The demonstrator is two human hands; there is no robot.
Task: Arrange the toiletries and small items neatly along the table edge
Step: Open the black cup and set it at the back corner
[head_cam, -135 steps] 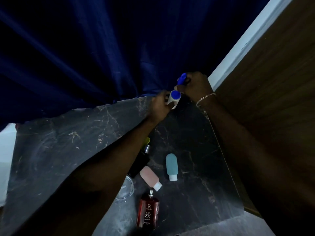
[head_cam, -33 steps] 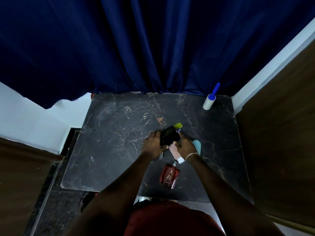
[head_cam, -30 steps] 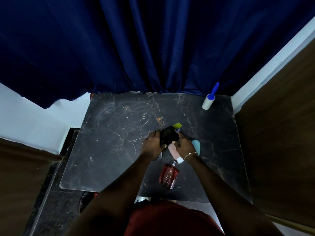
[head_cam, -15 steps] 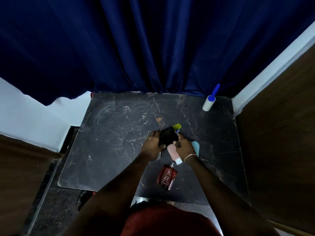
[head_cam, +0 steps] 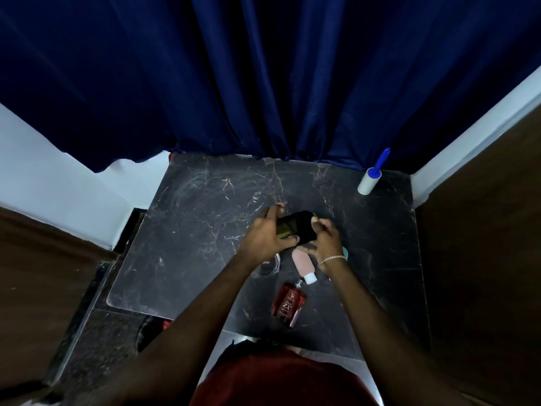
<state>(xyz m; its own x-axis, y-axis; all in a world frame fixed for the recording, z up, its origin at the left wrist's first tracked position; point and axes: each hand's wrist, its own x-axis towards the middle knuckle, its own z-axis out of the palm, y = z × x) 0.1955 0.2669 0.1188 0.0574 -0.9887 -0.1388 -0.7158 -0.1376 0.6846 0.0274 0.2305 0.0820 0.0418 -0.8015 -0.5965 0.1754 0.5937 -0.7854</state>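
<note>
Both hands, left hand (head_cam: pixel 265 237) and right hand (head_cam: pixel 325 240), clasp a black bottle (head_cam: pixel 295 227) at the centre of the dark marble table (head_cam: pixel 205 206), with a red perfume bottle (head_cam: pixel 289 306) at six o'clock, a lint roller (head_cam: pixel 369 180) at two o'clock, and a pink tube (head_cam: pixel 304 264) just below the right hand.

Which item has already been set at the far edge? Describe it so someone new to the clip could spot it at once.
On the dark marble table, look to the far right corner, by the blue curtain. The lint roller stands there alone: a white roll with a bright blue handle, far from the bottles clustered near the hands.
</note>
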